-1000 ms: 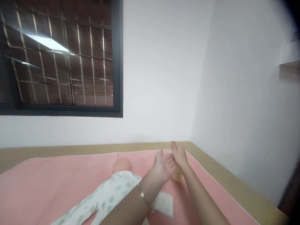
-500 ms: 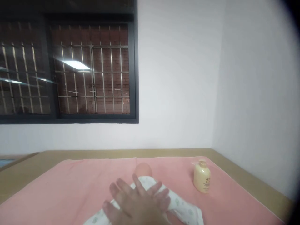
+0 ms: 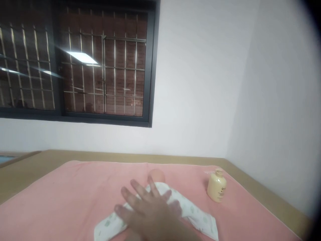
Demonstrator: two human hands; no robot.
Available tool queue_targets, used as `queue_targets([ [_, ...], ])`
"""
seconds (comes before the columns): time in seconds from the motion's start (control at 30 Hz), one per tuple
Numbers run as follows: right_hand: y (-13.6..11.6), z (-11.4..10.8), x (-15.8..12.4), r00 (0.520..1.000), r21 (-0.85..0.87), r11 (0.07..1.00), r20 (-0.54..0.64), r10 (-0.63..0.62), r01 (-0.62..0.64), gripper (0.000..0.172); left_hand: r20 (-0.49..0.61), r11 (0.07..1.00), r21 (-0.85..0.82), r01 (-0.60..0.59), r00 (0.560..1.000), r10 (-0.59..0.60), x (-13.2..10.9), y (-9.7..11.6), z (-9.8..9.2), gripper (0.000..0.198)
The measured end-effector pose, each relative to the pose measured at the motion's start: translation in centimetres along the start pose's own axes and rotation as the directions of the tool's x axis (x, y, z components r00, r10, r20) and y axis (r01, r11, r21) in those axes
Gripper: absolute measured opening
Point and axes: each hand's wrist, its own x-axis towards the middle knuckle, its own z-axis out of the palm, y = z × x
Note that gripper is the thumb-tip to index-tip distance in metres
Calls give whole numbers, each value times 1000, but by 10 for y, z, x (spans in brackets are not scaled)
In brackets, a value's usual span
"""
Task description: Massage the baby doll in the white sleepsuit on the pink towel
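A baby doll in a white top with green prints lies at the bottom centre, its sleeves spread to both sides. Its smooth, rounded head points away from me, and no facial features can be made out. Over the middle of its body is my right hand, palm down with fingers spread, the forearm coming from the lower right. My left hand is mostly covered by the right; some of its stretched fingers show at the right side. The hands hide the doll's torso, and its lower part is out of frame.
A pink mat covers most of the wood-coloured table. On the mat's right side stands a cream bottle with dark lettering. Behind the table rise a white wall and a dark-framed window with bars outside.
The camera view has tilted and shifted slightly. My overlapping hands have moved a little on the doll, and more of its left-side sleeve shows. The bottle stays in place.
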Motion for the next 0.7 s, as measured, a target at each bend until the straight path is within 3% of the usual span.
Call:
queue_targets([
  [0.1, 12, -27, -3, 996, 48, 995, -31, 84, -82, 62, -53, 998, -61, -11, 999, 7, -5, -10, 4, 51],
  [0.23, 15, -34, -17, 976, 67, 973, -6, 220, -219, 61, -12, 992, -99, 83, 996, -84, 3, 30, -16, 52],
  [0.33, 3, -28, -18, 986, 87, 983, 55, 156, -160, 68, 13, 989, -115, 92, 996, -91, 9, 39, -21, 45],
  [0.43, 7, -24, -10, 992, 111, 988, 72, 100, -107, 65, 90, 987, -114, 109, 991, -99, 2, 22, -10, 43],
  [0.5, 21, -22, -7, 982, 112, 977, 65, 176, -182, 61, 196, 979, -94, 178, 968, -157, -4, 16, -3, 53],
  [0.6, 37, -18, -12, 946, 84, 943, 68, 317, -322, 59, 319, 925, -88, 370, 890, -325, -3, 31, -4, 59],
  [0.67, 33, -18, -17, 939, 64, 939, 79, 333, -338, 61, 332, 865, -137, 483, 845, -420, 3, 49, -8, 64],
  [0.7, 26, -19, -19, 943, 61, 943, 90, 320, -326, 61, 290, 850, -182, 494, 853, -434, 5, 55, -9, 66],
])
